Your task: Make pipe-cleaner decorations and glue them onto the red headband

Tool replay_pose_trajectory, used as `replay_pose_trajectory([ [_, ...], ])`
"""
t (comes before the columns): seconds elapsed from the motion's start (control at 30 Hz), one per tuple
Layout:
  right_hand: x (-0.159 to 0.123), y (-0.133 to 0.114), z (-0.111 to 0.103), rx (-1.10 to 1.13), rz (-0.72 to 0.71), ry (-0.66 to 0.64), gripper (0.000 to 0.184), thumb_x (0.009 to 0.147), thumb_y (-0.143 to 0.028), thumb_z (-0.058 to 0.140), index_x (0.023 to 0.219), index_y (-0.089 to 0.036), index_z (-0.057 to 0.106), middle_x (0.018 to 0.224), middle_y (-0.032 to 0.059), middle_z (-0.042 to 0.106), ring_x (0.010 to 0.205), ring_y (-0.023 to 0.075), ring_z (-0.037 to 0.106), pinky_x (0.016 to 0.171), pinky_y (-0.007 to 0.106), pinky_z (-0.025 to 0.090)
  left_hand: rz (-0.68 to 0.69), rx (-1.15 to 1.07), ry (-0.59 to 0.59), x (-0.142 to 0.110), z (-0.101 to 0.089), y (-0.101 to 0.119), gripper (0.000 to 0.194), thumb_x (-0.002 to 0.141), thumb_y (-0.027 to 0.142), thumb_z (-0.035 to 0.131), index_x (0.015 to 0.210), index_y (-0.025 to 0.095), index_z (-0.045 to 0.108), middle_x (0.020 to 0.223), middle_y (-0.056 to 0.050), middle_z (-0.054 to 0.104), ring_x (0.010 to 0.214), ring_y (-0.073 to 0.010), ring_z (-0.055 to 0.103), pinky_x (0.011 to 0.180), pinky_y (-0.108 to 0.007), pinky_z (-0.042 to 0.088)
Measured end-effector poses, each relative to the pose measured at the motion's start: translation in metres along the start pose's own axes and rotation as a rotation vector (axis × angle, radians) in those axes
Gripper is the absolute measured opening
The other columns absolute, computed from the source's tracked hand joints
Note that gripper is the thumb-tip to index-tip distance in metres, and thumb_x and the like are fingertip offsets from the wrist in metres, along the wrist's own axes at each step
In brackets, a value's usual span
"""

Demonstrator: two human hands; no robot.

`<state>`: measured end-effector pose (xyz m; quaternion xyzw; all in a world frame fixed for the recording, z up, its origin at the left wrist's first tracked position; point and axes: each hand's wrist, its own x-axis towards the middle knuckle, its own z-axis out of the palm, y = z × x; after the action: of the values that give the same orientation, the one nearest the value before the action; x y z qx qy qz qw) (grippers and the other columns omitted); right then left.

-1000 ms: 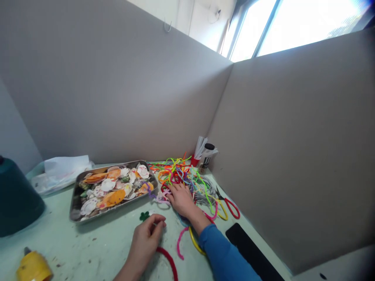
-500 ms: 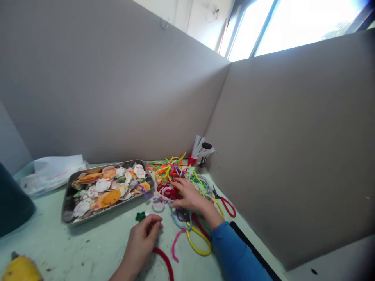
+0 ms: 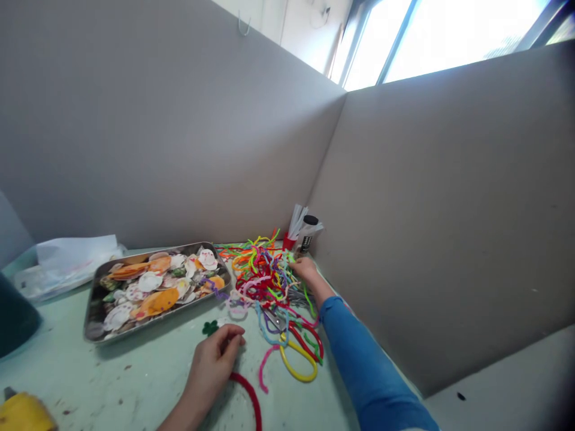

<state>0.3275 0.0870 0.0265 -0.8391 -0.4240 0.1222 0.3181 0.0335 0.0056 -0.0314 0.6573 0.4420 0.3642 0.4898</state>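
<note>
My right hand (image 3: 304, 269), in a blue sleeve, reaches into the far side of a tangled heap of coloured pipe cleaners (image 3: 263, 275) by the corner; its fingers are half buried in the strands. My left hand (image 3: 214, 362) rests on the pale green table (image 3: 112, 377) with fingers curled, pinching one end of a red pipe cleaner (image 3: 250, 395) that curves toward me. A small green fuzzy shape (image 3: 209, 327) lies just beyond its fingertips.
A metal tray (image 3: 96, 335) of painted shells sits left of the heap. A red cup with white sticks (image 3: 291, 230) and a dark bottle (image 3: 308, 230) stand in the corner. Yellow loop (image 3: 296, 362), white bag (image 3: 72, 263), dark green object (image 3: 15, 314), yellow object (image 3: 22, 413); grey partitions behind.
My right hand has moved from the near left of the heap across to its far right side, dragging strands about. The left hand has stayed put; the view shifted slightly right.
</note>
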Motion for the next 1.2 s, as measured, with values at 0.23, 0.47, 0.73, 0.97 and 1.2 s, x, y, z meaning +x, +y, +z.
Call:
replay_pose_trajectory([
  [0.23, 0.002, -0.024, -0.044, 0.340, -0.140, 0.022, 0.027, 0.075, -0.039, 0.054, 0.060, -0.016, 0.052, 0.047, -0.0042, 0.047, 0.038, 0.0063, 0.038, 0.040, 0.020, 0.030, 0.018, 0.025, 0.000, 0.000, 0.000, 0.003, 0.022, 0.076, 0.037, 0.053, 0.084, 0.020, 0.065, 0.072, -0.002, 0.070, 0.063, -0.0182, 0.061, 0.057, -0.026, 0.043],
  [0.47, -0.013, -0.044, -0.057, 0.328, -0.245, -0.167, 0.029, 0.081, -0.041, 0.053, 0.072, -0.014, 0.059, 0.060, 0.0019, 0.060, 0.047, 0.0077, 0.050, 0.044, 0.018, 0.039, 0.002, 0.040, -0.015, 0.000, 0.000, 0.000, 0.025, 0.076, 0.038, 0.053, 0.086, 0.019, 0.064, 0.073, -0.002, 0.070, 0.055, -0.0164, 0.056, 0.052, -0.025, 0.040],
  [0.73, -0.005, -0.018, -0.029, -0.149, -0.111, -0.299, 0.028, 0.091, -0.032, 0.048, 0.106, -0.011, 0.060, 0.106, 0.0099, 0.062, 0.089, 0.0196, 0.061, 0.074, 0.032, 0.052, 0.011, 0.077, -0.032, 0.001, 0.000, -0.005, 0.026, 0.078, 0.039, 0.049, 0.088, 0.019, 0.062, 0.076, -0.003, 0.070, 0.060, -0.0168, 0.056, 0.057, -0.026, 0.041],
  [0.97, -0.008, 0.008, 0.001, -0.497, -0.165, -0.340, 0.030, 0.089, -0.031, 0.054, 0.116, -0.018, 0.053, 0.117, 0.0078, 0.055, 0.099, 0.0198, 0.058, 0.082, 0.039, 0.050, 0.008, 0.066, -0.045, 0.001, 0.000, -0.001, 0.024, 0.079, 0.037, 0.047, 0.088, 0.019, 0.061, 0.077, -0.003, 0.070, 0.067, -0.0187, 0.060, 0.061, -0.028, 0.042],
  [1.2, -0.009, 0.020, 0.006, -0.424, -0.267, -0.173, 0.017, 0.081, -0.019, 0.052, 0.086, -0.018, 0.068, 0.099, 0.0116, 0.068, 0.102, 0.0250, 0.058, 0.077, 0.031, 0.041, 0.022, 0.067, -0.045, 0.000, -0.001, 0.001, 0.023, 0.079, 0.035, 0.046, 0.086, 0.019, 0.061, 0.076, -0.002, 0.070, 0.067, -0.0188, 0.062, 0.062, -0.028, 0.043],
])
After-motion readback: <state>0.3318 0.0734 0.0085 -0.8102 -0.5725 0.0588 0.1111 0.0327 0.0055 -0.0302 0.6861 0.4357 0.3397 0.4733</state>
